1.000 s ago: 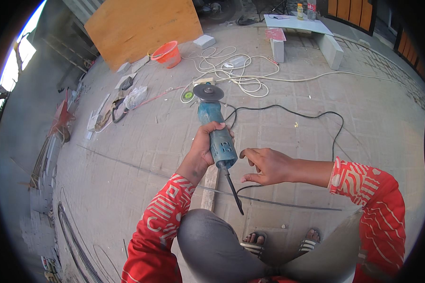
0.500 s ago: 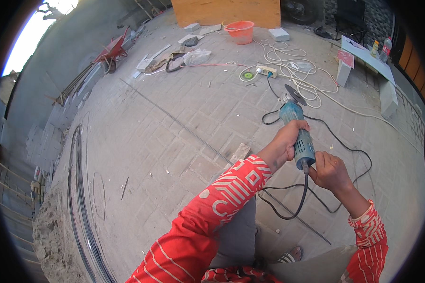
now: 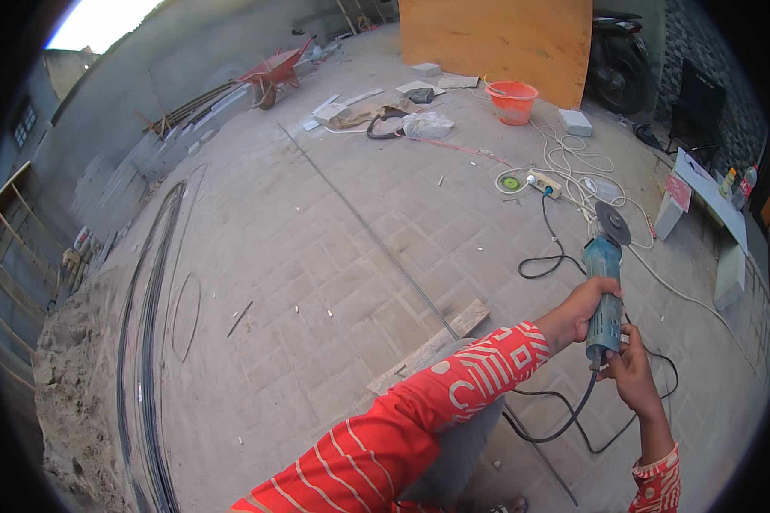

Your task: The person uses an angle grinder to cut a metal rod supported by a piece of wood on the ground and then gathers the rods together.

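Note:
A teal angle grinder (image 3: 603, 255) points away from me, its cutting disc (image 3: 613, 224) at the far end. My left hand (image 3: 592, 304) is wrapped round the middle of its body. At the back end, where the black power cord (image 3: 579, 412) comes out, the fingers of my right hand (image 3: 631, 373) are closed against the casing; part of their grip is hidden. Left of the grinder, a long thin steel rod (image 3: 364, 221) lies across a wooden board (image 3: 469, 317) and passes under my leg.
A white extension cord (image 3: 565, 154) and a power strip (image 3: 543, 183) lie beyond the grinder. An orange bucket (image 3: 513, 104), a red wheelbarrow (image 3: 274, 75) and a low bench (image 3: 717, 198) stand farther off. Bundled steel rods (image 3: 156, 282) lie at left beside a sand heap (image 3: 81, 359).
My view has swung left, so the scene has slid rightward and down. My right fingers have shifted around the grinder's back end; the left hand keeps its hold. More of the board shows.

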### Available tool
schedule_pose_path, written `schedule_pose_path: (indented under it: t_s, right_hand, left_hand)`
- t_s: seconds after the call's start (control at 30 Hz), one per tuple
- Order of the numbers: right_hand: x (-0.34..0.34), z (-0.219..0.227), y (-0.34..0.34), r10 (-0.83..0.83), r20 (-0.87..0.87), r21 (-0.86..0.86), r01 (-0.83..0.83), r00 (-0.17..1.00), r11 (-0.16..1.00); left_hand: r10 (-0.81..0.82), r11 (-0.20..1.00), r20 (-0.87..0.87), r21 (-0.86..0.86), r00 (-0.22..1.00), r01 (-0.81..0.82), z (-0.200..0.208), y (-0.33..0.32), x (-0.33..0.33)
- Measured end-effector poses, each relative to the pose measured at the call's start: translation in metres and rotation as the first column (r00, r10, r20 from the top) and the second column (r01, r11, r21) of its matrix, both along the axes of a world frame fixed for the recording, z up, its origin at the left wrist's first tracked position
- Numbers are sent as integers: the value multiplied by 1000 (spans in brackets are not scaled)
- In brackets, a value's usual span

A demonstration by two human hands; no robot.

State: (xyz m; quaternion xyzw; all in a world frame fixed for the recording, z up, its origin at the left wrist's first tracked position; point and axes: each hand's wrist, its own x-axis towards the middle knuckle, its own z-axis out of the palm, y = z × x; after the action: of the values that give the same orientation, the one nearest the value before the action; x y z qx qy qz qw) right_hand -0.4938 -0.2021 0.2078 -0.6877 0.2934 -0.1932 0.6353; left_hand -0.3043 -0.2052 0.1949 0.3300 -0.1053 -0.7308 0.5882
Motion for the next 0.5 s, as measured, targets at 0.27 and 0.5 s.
schedule_pose_path:
  t_s: [0.27, 0.5]
  right_hand:
    - [14, -2, 9, 119, 182, -29, -116, 976, 993]
    - [12, 6, 6, 25, 133, -185, 1, 991, 983]
  left_hand:
    - [15, 995, -260, -94, 966, -40, -12, 4, 13]
    - [-40, 991, -213, -134, 976, 11, -10, -4, 14]
